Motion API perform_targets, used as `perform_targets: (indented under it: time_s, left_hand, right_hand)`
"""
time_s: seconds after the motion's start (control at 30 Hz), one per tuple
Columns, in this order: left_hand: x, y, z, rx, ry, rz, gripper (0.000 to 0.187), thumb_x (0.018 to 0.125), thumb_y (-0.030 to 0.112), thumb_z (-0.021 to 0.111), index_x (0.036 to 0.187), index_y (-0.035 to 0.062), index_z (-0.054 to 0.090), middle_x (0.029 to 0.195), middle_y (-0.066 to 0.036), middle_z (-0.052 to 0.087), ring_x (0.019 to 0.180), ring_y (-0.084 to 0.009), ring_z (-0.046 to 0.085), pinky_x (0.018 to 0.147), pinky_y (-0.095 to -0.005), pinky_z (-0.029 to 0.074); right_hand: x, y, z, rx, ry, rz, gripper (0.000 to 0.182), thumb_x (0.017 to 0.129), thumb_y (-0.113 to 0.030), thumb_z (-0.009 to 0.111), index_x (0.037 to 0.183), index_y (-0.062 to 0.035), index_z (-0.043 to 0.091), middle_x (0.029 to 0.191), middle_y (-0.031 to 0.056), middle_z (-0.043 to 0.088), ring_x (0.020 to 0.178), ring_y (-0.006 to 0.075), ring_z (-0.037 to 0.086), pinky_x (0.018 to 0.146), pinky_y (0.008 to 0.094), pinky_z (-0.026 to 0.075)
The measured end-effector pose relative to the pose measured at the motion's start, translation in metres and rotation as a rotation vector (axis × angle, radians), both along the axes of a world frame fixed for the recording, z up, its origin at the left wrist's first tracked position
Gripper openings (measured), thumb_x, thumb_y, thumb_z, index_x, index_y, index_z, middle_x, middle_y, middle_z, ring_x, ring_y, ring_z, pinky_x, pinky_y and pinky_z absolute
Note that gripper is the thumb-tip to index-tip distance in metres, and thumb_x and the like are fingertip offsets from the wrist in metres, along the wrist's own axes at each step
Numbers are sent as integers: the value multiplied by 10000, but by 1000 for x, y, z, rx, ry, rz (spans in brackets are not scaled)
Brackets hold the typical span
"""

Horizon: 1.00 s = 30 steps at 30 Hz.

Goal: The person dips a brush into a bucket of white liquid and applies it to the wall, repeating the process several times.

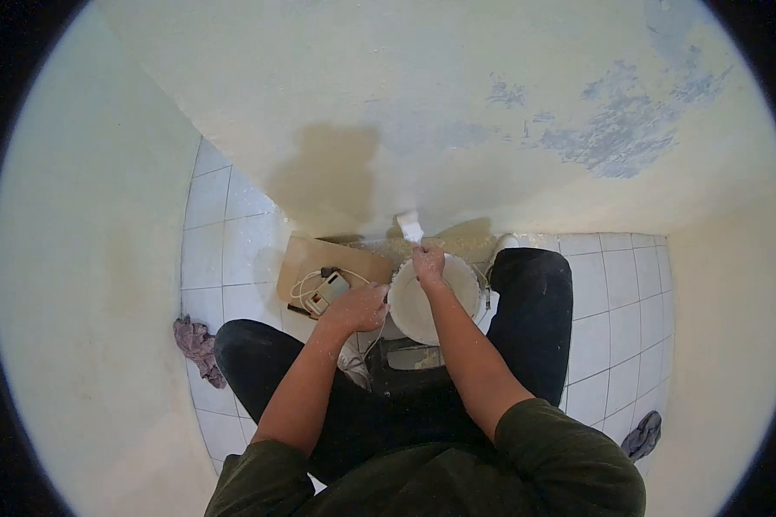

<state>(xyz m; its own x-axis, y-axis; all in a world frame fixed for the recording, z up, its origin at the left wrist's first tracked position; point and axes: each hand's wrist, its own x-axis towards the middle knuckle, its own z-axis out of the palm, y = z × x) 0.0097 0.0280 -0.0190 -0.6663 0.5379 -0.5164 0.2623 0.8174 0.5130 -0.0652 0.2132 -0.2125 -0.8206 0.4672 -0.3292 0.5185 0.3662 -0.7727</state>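
A brush-like tool with a white head (410,226) is held by its handle in my right hand (428,264), above the far rim of a white bucket (403,315). Its head is close to the lower part of the wall; whether it touches is unclear. My left hand (359,308) is at the bucket's left edge, its fingers curled and pressed together near the rim. What those fingers grip, if anything, is hidden. Pale material lies inside the bucket, and white specks cover both hands.
Left of the bucket, a power strip (327,294) with a white cable rests on a brown board (307,258). A dark stool (411,355) stands between my legs. Crumpled cloths lie at left (200,351) and right (642,436). The wall (457,103) has bluish patches.
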Motion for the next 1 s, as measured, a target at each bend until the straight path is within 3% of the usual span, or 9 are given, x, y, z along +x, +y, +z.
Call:
perform_targets:
  time_s: [0.13,0.23,0.33,0.43,0.6,0.73,0.83,0.93,1.0]
  left_hand:
    - [1,-2,-3,-8,-3,-3,525,947,303,504,1364,-14,461,1306,-269,552,1188,-408,549,1005,-482,442]
    - [1,-6,-18,10,35,-27,530,941,304,508,1370,-4,461,1296,-262,562,1171,-413,559,996,-482,448]
    - [0,0,-4,-1,0,1,531,934,297,516,1374,5,463,1275,-268,572,1146,-422,572,979,-487,457]
    - [0,3,3,23,23,27,534,924,280,528,1374,0,461,1237,-275,591,1124,-427,584,963,-492,465]
    - [5,0,-16,96,90,21,539,914,251,540,1370,-22,454,1206,-279,604,1108,-427,591,954,-495,468]
    - [5,-2,-16,95,74,30,520,915,246,538,1355,-23,466,1200,-281,603,1089,-429,595,942,-501,471]
    - [5,-2,-4,78,89,40,509,918,250,538,1351,-10,477,1191,-279,608,1081,-433,596,933,-509,472]
    - [5,-3,-9,66,118,51,495,923,253,536,1347,3,487,1177,-275,614,1077,-439,592,929,-514,471]
    - [6,0,-9,50,107,59,485,925,252,536,1341,5,493,1167,-272,617,1073,-439,592,928,-516,469]
  right_hand:
    - [-8,7,18,94,3,-34,437,852,-386,709,817,50,728,693,204,676,717,366,686,644,421,515]
    - [-21,-2,97,60,203,-83,380,853,-327,724,837,53,735,630,141,654,622,308,649,586,396,496]
    - [-22,-8,183,-185,304,-135,316,870,-275,723,857,40,743,586,42,582,515,175,538,488,339,420]
    - [-8,-10,262,-328,434,-163,374,901,-255,699,794,103,695,577,11,504,556,84,394,525,314,373]
    - [16,-16,358,-396,714,-140,340,950,-272,660,920,62,715,623,-63,485,570,41,390,510,252,331]
    - [2,-19,334,-334,795,-83,337,962,-280,647,930,50,706,641,-69,480,590,37,391,515,248,324]
    - [-20,-19,273,-388,611,-36,364,953,-307,660,899,51,698,653,-63,498,607,43,400,531,252,333]
    - [-28,-19,212,-313,626,-4,357,934,-303,679,906,53,700,649,-56,507,614,52,407,547,261,348]
    - [-31,-20,160,-429,505,-69,343,920,-287,689,915,56,704,647,-52,511,614,57,408,549,269,356]
